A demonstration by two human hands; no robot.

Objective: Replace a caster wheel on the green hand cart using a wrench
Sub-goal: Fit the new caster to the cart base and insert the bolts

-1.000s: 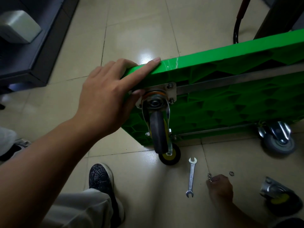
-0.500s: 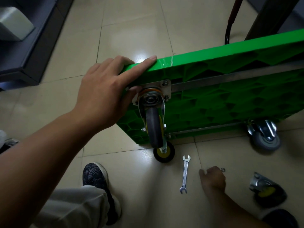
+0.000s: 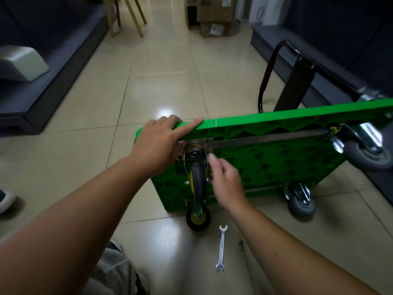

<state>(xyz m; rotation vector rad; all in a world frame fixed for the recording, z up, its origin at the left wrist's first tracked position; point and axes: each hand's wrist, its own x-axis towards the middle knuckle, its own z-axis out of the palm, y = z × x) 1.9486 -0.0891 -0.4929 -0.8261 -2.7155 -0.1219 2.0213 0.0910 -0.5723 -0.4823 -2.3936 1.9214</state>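
Observation:
The green hand cart (image 3: 276, 158) stands on its side on the tiled floor, underside toward me. My left hand (image 3: 158, 145) grips its top left corner, fingers over the edge and thumb against the metal plate of the caster wheel (image 3: 197, 173). My right hand (image 3: 225, 182) is raised to that plate's lower right corner, fingertips pinched on a small nut that they mostly hide. The wrench (image 3: 221, 248) lies on the floor below, with two loose nuts (image 3: 241, 246) just to its right.
A yellow-hubbed wheel (image 3: 198, 218) sits at the cart's lower left corner and grey casters at the lower right (image 3: 302, 202) and upper right (image 3: 365, 154). The cart handle (image 3: 265, 81) lies behind. Dark sofas line both sides; cardboard boxes (image 3: 214, 15) stand at the far end.
My right hand has left the floor by the nuts and risen to the caster plate. The view has tilted up. My left hand stays on the cart's edge.

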